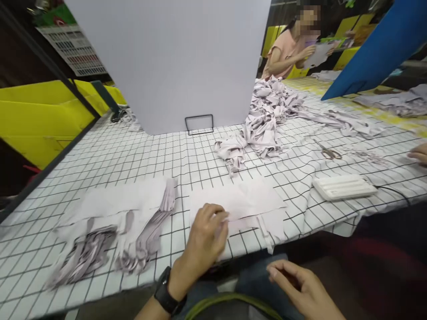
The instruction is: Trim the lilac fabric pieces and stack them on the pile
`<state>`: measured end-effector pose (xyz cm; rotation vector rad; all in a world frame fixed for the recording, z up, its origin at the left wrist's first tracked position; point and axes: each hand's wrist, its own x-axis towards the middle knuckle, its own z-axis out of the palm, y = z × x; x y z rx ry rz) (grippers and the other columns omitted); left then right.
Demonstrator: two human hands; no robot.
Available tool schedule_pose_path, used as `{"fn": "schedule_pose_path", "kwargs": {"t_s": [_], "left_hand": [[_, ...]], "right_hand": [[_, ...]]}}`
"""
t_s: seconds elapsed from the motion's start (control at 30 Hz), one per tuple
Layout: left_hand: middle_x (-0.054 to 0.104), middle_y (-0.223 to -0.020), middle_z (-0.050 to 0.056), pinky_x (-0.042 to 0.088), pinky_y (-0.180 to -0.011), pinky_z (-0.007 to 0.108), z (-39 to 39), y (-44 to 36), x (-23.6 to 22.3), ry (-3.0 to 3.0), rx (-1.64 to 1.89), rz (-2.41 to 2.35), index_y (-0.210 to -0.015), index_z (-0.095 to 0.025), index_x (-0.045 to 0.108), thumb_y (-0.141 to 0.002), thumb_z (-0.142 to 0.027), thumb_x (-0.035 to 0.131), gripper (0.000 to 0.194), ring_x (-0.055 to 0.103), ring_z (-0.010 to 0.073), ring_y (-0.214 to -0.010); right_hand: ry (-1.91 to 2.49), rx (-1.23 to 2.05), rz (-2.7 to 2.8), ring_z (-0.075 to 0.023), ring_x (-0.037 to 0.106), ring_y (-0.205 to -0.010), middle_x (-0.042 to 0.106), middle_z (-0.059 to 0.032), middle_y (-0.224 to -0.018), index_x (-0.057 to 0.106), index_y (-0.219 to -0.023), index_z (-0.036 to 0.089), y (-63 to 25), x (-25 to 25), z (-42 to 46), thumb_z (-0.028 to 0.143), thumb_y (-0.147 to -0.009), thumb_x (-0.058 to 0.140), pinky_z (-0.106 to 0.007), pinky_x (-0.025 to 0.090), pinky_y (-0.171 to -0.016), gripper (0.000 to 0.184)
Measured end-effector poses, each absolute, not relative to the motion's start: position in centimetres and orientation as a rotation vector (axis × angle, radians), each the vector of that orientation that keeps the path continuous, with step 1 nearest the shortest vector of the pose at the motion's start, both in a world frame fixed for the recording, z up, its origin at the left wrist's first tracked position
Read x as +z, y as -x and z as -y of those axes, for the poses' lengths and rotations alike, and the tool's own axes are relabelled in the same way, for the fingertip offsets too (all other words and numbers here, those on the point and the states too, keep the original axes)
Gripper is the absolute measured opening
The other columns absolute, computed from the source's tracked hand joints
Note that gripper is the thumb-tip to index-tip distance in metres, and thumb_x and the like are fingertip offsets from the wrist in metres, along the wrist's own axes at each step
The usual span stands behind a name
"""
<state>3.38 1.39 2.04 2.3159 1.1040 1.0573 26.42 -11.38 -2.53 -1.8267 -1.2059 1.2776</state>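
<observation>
A thin pale pinkish fabric piece lies on the table in front of me, with a layer and a narrow strip showing below its lower edge. My left hand, with a black watch on the wrist, is at that edge; its fingers are curled and its fingertips appear to pinch the fabric. Below the table edge, my right hand has its thumb and forefinger drawn together, and nothing shows between them. To the left lies a stack of similar fabric pieces with bunched, layered straps.
A large pale board stands upright on the checked tablecloth. Beside it is a heap of fabric pieces. Scissors and a white corded device lie right. Another person holds fabric behind; someone's hand shows at right.
</observation>
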Motion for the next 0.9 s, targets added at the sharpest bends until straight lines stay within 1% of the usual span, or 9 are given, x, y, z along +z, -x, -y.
{"fn": "schedule_pose_path", "kwargs": {"t_s": [0.07, 0.13, 0.23, 0.3, 0.4, 0.57, 0.67, 0.8, 0.9], "left_hand": [[0.068, -0.094, 0.007, 0.054, -0.079, 0.035, -1.1, -1.1, 2.2, -2.221, 1.142, -1.255, -0.099, -0.019, 0.069, -0.093, -0.010, 0.053, 0.019, 0.064, 0.0206, -0.089], [0.069, -0.091, 0.006, 0.054, -0.078, 0.034, -0.6, 0.5, 2.3, -2.176, 1.135, -1.337, -0.096, -0.019, 0.070, -0.092, -0.010, 0.053, 0.019, 0.065, 0.0201, -0.088], [0.067, -0.092, 0.006, 0.052, -0.081, 0.034, 0.5, 1.1, 2.2, -2.217, 1.076, -1.277, -0.093, -0.018, 0.069, -0.092, -0.010, 0.055, 0.017, 0.063, 0.0203, -0.091], [0.064, -0.094, 0.006, 0.051, -0.082, 0.034, 1.1, 0.6, 1.8, -2.271, 0.962, -1.214, -0.091, -0.018, 0.067, -0.091, -0.011, 0.059, 0.010, 0.060, 0.0203, -0.092], [0.060, -0.096, 0.004, 0.049, -0.084, 0.034, 1.7, -0.4, 0.9, -2.380, 0.754, -1.199, -0.090, -0.018, 0.063, -0.091, -0.015, 0.064, 0.003, 0.056, 0.0203, -0.092], [0.059, -0.102, 0.005, 0.046, -0.087, 0.037, 1.8, -0.9, 0.1, -2.519, 0.630, -1.246, -0.095, -0.018, 0.059, -0.096, -0.018, 0.059, 0.001, 0.052, 0.0226, -0.097], [0.058, -0.105, 0.007, 0.045, -0.085, 0.037, 1.8, -0.9, 0.2, -2.577, 0.569, -1.256, -0.096, -0.018, 0.058, -0.098, -0.021, 0.057, 0.003, 0.051, 0.0236, -0.097], [0.058, -0.108, 0.008, 0.044, -0.084, 0.038, 1.8, -1.0, 0.3, -2.623, 0.498, -1.258, -0.097, -0.018, 0.056, -0.100, -0.025, 0.052, 0.009, 0.051, 0.0247, -0.099], [0.058, -0.108, 0.008, 0.044, -0.084, 0.038, 1.9, -1.0, 0.4, -2.616, 0.486, -1.288, -0.096, -0.019, 0.054, -0.100, -0.025, 0.052, 0.008, 0.051, 0.0253, -0.100]], "right_hand": [[1.730, 1.348, 1.200, -0.0261, 0.070, -0.084, 0.078, -0.0091, -0.098, 0.079, -0.100, 0.021, -24.1, -3.8, 11.2, 0.056, -0.085, 0.063, -0.030, 0.055, -0.072, 0.041], [1.645, 1.339, 1.231, -0.0267, 0.070, -0.085, 0.078, -0.0117, -0.102, 0.077, -0.107, 0.018, -21.5, -4.9, 10.4, 0.056, -0.083, 0.064, -0.033, 0.056, -0.073, 0.047], [1.557, 1.255, 1.354, -0.0275, 0.069, -0.080, 0.075, -0.0095, -0.082, 0.077, -0.087, 0.015, -18.4, -5.8, 8.8, 0.054, -0.077, 0.070, -0.037, 0.055, -0.077, 0.041], [1.519, 1.245, 1.418, -0.0272, 0.068, -0.079, 0.074, -0.0075, -0.076, 0.076, -0.079, 0.016, -17.3, -6.0, 8.0, 0.053, -0.077, 0.071, -0.036, 0.054, -0.078, 0.038], [1.452, 1.267, 1.490, -0.0251, 0.068, -0.080, 0.075, -0.0060, -0.080, 0.076, -0.083, 0.016, -17.0, -5.6, 7.9, 0.051, -0.085, 0.064, -0.032, 0.052, -0.078, 0.037], [1.483, 1.191, 1.616, -0.0224, 0.063, -0.080, 0.070, -0.0038, -0.078, 0.074, -0.078, 0.019, -18.7, -3.5, 11.0, 0.046, -0.093, 0.060, -0.029, 0.045, -0.076, 0.034], [1.533, 1.144, 1.739, -0.0206, 0.062, -0.075, 0.067, -0.0029, -0.074, 0.069, -0.074, 0.020, -20.8, -1.8, 13.6, 0.048, -0.097, 0.054, -0.027, 0.045, -0.072, 0.039], [1.584, 1.244, 1.783, -0.0191, 0.062, -0.069, 0.067, -0.0026, -0.072, 0.068, -0.071, 0.020, -24.0, 0.2, 16.1, 0.054, -0.096, 0.053, -0.024, 0.047, -0.066, 0.044], [1.629, 1.345, 1.718, -0.0225, 0.066, -0.074, 0.070, -0.0047, -0.073, 0.073, -0.076, 0.021, -25.7, 1.4, 17.2, 0.059, -0.092, 0.058, -0.026, 0.051, -0.069, 0.044]]}}
